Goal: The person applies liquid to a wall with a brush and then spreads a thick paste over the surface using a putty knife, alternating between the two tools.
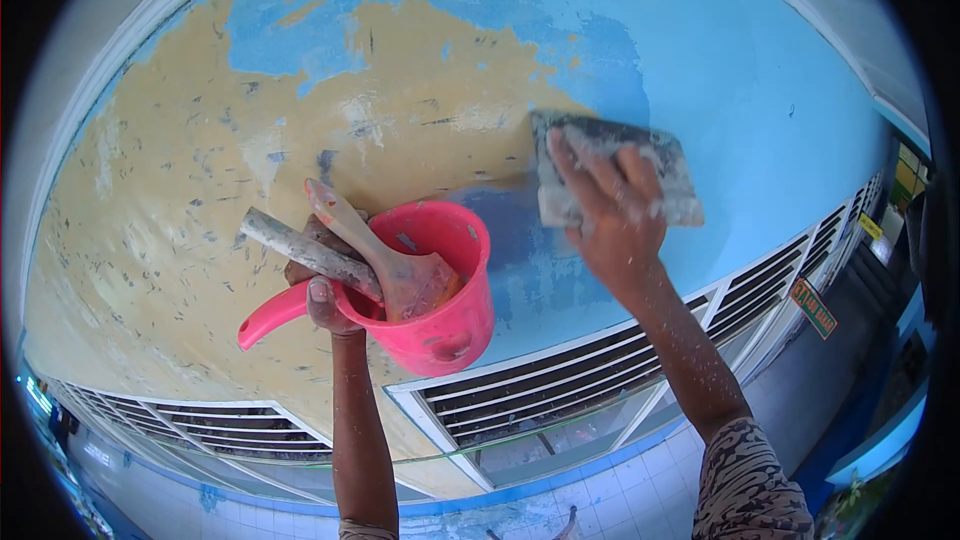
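Observation:
My left hand holds a pink plastic dipper up against the wall, closed where its handle meets the rim. A paintbrush with a worn pale handle leans in the dipper, bristles down. Beside it, a grey-white crusted stick slants out over my left fingers; its lower end is hidden. My right hand grips a flat rectangular grey plate against the blue paint. White smears cover the plate and my fingers, and blur hides whether it is a scraper or a sanding sheet.
The wall is part bare tan, part blue paint with ragged edges. Below it run white-framed louvred windows. Under them lies a pale tiled surface. A small sign hangs at the right.

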Demonstrator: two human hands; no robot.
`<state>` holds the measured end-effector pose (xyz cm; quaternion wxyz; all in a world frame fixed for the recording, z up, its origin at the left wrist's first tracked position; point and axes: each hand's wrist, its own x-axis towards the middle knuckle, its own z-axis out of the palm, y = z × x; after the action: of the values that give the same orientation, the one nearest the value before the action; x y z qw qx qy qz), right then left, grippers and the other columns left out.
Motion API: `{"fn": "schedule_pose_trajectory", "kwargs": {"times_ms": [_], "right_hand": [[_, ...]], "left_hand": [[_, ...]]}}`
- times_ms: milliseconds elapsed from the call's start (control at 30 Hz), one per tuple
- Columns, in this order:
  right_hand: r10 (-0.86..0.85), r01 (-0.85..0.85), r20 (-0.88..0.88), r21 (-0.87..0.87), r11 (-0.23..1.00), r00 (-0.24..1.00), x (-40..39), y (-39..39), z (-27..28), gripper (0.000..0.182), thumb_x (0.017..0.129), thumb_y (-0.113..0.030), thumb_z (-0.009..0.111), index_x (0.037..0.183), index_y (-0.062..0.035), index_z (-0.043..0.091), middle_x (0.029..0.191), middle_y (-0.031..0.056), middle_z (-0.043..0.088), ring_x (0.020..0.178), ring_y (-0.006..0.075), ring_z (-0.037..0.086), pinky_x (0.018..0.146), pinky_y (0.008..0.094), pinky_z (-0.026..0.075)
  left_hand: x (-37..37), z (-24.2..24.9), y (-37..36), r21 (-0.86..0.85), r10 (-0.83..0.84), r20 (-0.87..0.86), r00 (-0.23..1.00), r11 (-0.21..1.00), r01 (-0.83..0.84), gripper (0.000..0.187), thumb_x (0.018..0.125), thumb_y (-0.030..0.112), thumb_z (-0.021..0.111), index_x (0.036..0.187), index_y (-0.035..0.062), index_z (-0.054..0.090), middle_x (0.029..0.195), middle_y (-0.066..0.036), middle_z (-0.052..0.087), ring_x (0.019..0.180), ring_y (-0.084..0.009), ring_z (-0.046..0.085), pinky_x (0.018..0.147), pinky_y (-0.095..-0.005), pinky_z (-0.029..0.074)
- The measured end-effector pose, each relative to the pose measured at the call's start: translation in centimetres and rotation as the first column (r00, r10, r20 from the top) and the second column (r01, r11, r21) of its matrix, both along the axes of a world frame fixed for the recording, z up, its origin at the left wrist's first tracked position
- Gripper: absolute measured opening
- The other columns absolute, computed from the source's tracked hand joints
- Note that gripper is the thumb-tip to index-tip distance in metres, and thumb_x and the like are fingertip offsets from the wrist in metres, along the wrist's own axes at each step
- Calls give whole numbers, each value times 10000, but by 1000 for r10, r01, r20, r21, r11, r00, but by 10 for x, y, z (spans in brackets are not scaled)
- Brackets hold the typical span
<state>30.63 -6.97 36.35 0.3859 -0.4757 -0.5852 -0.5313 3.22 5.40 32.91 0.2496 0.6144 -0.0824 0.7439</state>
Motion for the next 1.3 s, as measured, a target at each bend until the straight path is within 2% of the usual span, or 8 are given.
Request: {"fn": "schedule_pose_trajectory", "kwargs": {"times_ms": [233,533,633,700,833,1000,1067,1300], "right_hand": [[-11,7,51,77,997,999,-15,7,25,556,688,1,740,1242,-26,694,1163,48,670,858,230,545,707,364,445],[-31,25,32,175,984,999,-17,18,60,514,727,-32,700,1240,-61,692,1050,27,635,912,241,541,711,379,450],[-44,41,30,87,995,999,-21,11,27,545,718,-61,723,1261,-60,677,1061,30,635,917,248,540,740,391,466],[-55,52,80,36,998,995,-16,21,-4,869,560,-49,835,1395,-133,610,1174,46,631,922,293,522,793,434,476],[-43,47,-35,117,992,998,-8,15,71,846,591,-61,832,1401,-143,601,1177,66,629,968,296,537,847,426,488],[-55,58,-35,95,994,998,-11,13,44,889,542,-37,851,1391,-142,608,1206,61,630,992,294,543,872,412,494],[-83,77,70,80,994,994,-10,13,24,579,725,-47,746,1296,-75,658,1098,43,645,972,262,560,814,408,507],[-136,130,33,137,982,990,-7,9,74,524,759,-40,701,1280,-77,663,1123,44,642,1041,267,568,847,421,519]], "left_hand": [[-12,-10,12,-20,23,-133,991,999,-26,792,794,614,545,1072,-125,596,1079,-282,624,959,-351,634,867,-456,515],[-9,-19,13,-130,-43,-4,999,991,42,773,797,595,548,1076,-123,620,1084,-286,628,966,-357,637,873,-461,518],[-9,-16,11,-112,-81,-42,996,991,75,773,798,591,554,1085,-124,621,1088,-287,630,965,-358,638,873,-460,517],[-9,-17,14,-70,-64,-50,997,996,61,760,802,587,555,1078,-119,623,1090,-283,632,967,-356,638,873,-459,518],[-11,-10,17,-17,-65,-74,995,998,64,742,805,580,571,1073,-111,623,1087,-273,635,966,-348,639,872,-454,520],[-10,-12,13,-55,-117,-52,992,992,114,730,801,572,606,1078,-104,616,1075,-259,639,962,-335,643,871,-446,524],[-8,-13,12,-69,-130,-36,991,989,127,726,800,569,620,1080,-101,613,1071,-253,640,960,-329,644,871,-442,525],[-6,-18,9,-123,-192,-19,981,974,189,716,795,558,669,1087,-92,603,1054,-233,646,954,-311,650,870,-430,530]]}}
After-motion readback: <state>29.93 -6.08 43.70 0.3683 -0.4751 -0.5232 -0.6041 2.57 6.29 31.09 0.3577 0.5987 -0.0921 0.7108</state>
